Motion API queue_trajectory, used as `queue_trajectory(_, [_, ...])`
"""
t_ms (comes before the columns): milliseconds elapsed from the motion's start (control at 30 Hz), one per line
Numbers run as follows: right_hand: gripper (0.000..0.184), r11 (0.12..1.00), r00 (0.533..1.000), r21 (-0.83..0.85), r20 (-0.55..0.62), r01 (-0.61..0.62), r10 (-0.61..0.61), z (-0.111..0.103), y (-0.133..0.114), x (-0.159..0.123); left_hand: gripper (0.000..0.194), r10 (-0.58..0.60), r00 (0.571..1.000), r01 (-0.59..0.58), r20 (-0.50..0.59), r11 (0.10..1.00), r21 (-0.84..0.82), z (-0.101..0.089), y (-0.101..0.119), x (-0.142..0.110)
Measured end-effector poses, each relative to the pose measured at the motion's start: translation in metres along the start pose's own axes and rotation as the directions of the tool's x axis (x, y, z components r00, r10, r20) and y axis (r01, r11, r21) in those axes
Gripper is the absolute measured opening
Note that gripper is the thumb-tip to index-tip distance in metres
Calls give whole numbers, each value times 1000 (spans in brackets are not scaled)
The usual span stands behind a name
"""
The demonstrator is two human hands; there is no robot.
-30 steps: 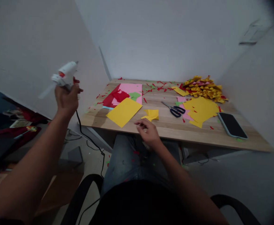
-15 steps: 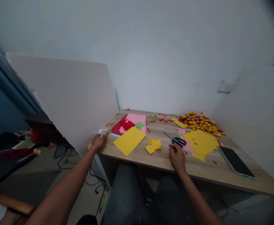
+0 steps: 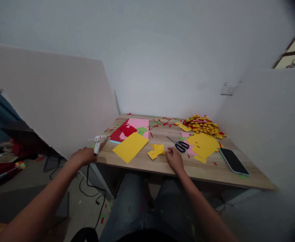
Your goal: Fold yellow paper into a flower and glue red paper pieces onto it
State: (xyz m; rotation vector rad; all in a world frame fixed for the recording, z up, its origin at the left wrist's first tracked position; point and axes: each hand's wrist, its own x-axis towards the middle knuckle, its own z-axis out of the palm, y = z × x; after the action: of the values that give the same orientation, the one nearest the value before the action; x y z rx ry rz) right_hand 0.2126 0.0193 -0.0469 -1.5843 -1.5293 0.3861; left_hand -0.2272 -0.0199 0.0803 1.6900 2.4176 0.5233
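A white glue gun (image 3: 97, 144) is at the left end of the desk, nozzle pointing left. My left hand (image 3: 85, 156) is at the foot of its handle, by the desk edge; its fingers are mostly hidden, so I cannot tell whether they grip anything. My right hand (image 3: 174, 158) rests near the front edge with loosely curled fingers and nothing visible in them. Its fingertips are just beside a folded yellow paper piece (image 3: 156, 151); contact is unclear. Right behind this hand lie dark-handled scissors (image 3: 181, 146). A yellow paper sheet (image 3: 131, 147) lies left of the folded piece.
Red and pink sheets (image 3: 117, 133) lie at the back left. A heap of folded yellow pieces (image 3: 205, 127) sits at the back right, with yellow paper (image 3: 204, 144) before it. A phone (image 3: 233, 161) lies at right. White panels (image 3: 61, 97) flank the desk; a black cord (image 3: 97, 187) hangs below.
My left hand has drawn back from around the glue gun to the foot of its handle. My right hand has moved left, closer to the folded yellow piece. The view has shifted right.
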Motion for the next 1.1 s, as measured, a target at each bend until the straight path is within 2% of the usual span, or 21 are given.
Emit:
queue_trajectory(67, [40, 1000, 1000, -21, 25, -1, 1, 6, -7, 2, 23, 109, 982, -107, 152, 994, -20, -9, 20, -14])
queue_trajectory(100, [39, 1000, 1000, -28, 30, -1, 2, 10, -11, 3, 23, 172, 968, -167, 184, 985, -45, -8, 36, -21])
queue_trajectory(167, [29, 1000, 999, -26, 39, -1, 2, 15, -16, 5, 23, 289, 941, -271, 178, 955, -121, 7, 75, -33])
queue_trajectory(233, [21, 1000, 999, 8, 50, -4, 4, 17, -18, 7, 23, 371, 917, -335, 147, 916, -222, 37, 119, -40])
queue_trajectory(300, [22, 997, 998, 76, 60, 0, -5, 16, -17, 9, 20, 408, 907, -354, 107, 874, -332, 73, 159, -41])
queue_trajectory(367, [26, 987, 998, 159, 58, 14, -23, 15, -14, 10, 24, 416, 904, -331, 100, 829, -451, 109, 189, -38])
queue_trajectory(433, [27, 972, 999, 233, 39, 28, -38, 14, -11, 11, 33, 452, 883, -308, 123, 757, -576, 139, 206, -37])
queue_trajectory(500, [26, 956, 999, 291, 17, 35, -42, 15, -8, 12, 31, 480, 868, -285, 126, 689, -666, 163, 213, -39])
queue_trajectory(567, [26, 940, 999, 339, 4, 37, -41, 16, -7, 12, 33, 477, 871, -255, 120, 647, -718, 182, 214, -43])
queue_trajectory(700, [31, 899, 999, 436, 6, 38, -45, 16, -8, 13, 35, 426, 902, -215, 76, 594, -775, 202, 207, -49])
queue_trajectory(800, [37, 867, 995, 497, 64, 32, -74, 19, -10, 12, 36, 393, 919, -211, 23, 541, -814, 207, 203, -47])
queue_trajectory(867, [34, 859, 986, 511, 137, 11, -94, 21, -10, 10, 36, 385, 923, -218, -6, 508, -833, 208, 201, -45])
queue_trajectory(967, [27, 867, 968, 497, 233, -34, -95, 25, -8, 8, 36, 396, 918, -231, -28, 475, -849, 207, 200, -44])
queue_trajectory(1100, [28, 883, 960, 463, 275, -79, -58, 26, -3, 8, 35, 424, 906, -228, -19, 450, -864, 206, 199, -44])
